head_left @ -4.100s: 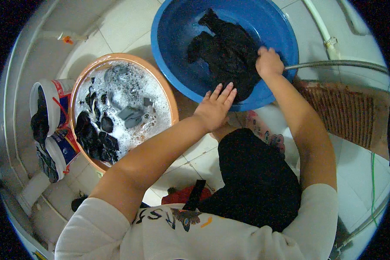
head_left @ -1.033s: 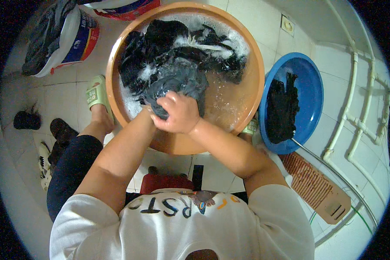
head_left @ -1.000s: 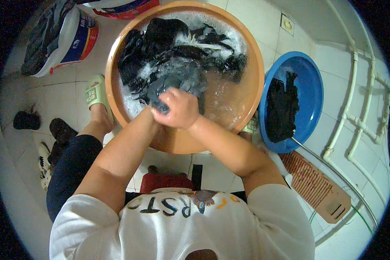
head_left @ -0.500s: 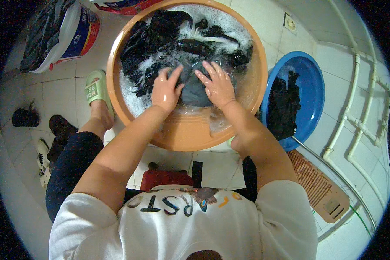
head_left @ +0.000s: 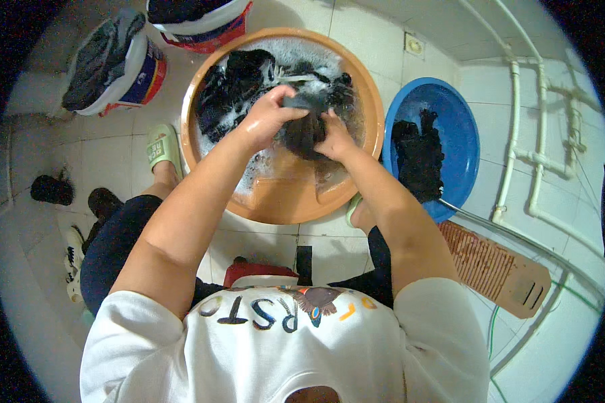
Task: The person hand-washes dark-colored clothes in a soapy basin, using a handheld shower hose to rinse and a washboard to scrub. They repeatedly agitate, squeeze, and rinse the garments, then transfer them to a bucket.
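Observation:
An orange basin (head_left: 281, 201) holds soapy water and several dark clothes (head_left: 228, 87). Over its middle, my left hand (head_left: 267, 121) pinches the upper left edge of a wet dark grey garment (head_left: 302, 134) between thumb and fingers. On the garment's right side, my right hand (head_left: 336, 138) is closed around its edge, with some fingertips hidden by the cloth. The garment hangs down between the two hands toward the water. White foam (head_left: 302, 54) floats along the far side of the basin, around the other clothes.
Right of the basin stands a blue basin (head_left: 465, 144) with a black garment (head_left: 418, 156) in it. A brown washboard (head_left: 497, 269) and a metal pole lie near it. Two buckets (head_left: 138, 77) of dark clothes stand at the far left. White pipes (head_left: 514, 134) run along the right wall.
My hands were spread flat on the submerged grey garment; now they grip and lift it partly out of the water. The view has shifted, showing more of the second bucket.

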`<control>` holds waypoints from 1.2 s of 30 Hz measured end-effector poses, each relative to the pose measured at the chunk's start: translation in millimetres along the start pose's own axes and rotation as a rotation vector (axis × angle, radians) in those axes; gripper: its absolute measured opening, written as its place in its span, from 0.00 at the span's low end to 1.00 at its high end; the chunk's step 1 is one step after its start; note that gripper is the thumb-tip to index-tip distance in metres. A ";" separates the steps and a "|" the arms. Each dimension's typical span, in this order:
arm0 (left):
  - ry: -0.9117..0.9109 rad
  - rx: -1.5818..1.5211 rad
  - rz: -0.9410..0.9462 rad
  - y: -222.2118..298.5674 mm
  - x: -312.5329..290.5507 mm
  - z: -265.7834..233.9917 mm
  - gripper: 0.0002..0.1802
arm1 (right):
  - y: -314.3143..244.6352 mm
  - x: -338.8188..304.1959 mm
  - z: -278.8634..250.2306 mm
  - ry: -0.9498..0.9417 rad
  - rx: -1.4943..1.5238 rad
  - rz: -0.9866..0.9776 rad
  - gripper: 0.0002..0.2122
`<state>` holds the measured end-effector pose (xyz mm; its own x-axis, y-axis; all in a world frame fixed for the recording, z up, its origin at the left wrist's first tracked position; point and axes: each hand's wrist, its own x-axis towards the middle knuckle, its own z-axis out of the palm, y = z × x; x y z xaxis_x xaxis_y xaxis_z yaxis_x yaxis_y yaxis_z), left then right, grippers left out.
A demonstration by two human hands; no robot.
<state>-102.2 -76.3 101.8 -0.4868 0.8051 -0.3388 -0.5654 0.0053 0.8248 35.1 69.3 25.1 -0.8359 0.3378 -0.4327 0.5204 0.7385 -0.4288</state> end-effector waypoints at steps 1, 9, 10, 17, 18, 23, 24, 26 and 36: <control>-0.039 -0.056 0.031 21.3 -5.4 14.7 0.12 | 3.1 2.5 -1.0 -0.049 0.124 -0.039 0.42; -0.268 -0.123 0.251 152.0 -79.9 74.1 0.14 | -63.4 -44.1 -124.4 0.024 0.872 -0.163 0.24; -0.298 -0.117 0.290 156.8 -84.5 71.6 0.17 | -80.8 -58.9 -143.1 0.046 1.030 -0.163 0.22; 0.078 0.755 0.437 144.3 -156.5 84.5 0.45 | -171.8 -147.1 -179.5 0.136 1.496 -0.291 0.12; 0.122 0.670 0.470 126.3 -154.8 80.3 0.43 | -181.0 -152.1 -173.8 0.153 1.444 -0.338 0.13; 0.124 0.303 0.183 95.8 -138.1 63.1 0.29 | -166.8 -146.4 -154.0 0.228 0.685 -0.508 0.13; 0.125 0.199 0.135 98.4 -136.2 61.5 0.27 | -161.8 -145.3 -151.9 0.219 0.761 -0.491 0.17; 0.076 0.021 0.118 97.4 -122.7 52.6 0.21 | -151.9 -141.9 -144.4 0.198 0.912 -0.462 0.24; -0.071 -0.642 -0.007 174.3 -151.5 89.9 0.16 | -107.4 -110.8 -64.2 0.203 0.598 -0.507 0.33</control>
<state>-67.2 -144.0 337.6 -0.4485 0.8439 -0.2944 -0.8651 -0.3271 0.3802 60.6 -10.0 170.0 -0.9807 0.1875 0.0555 0.0272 0.4121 -0.9107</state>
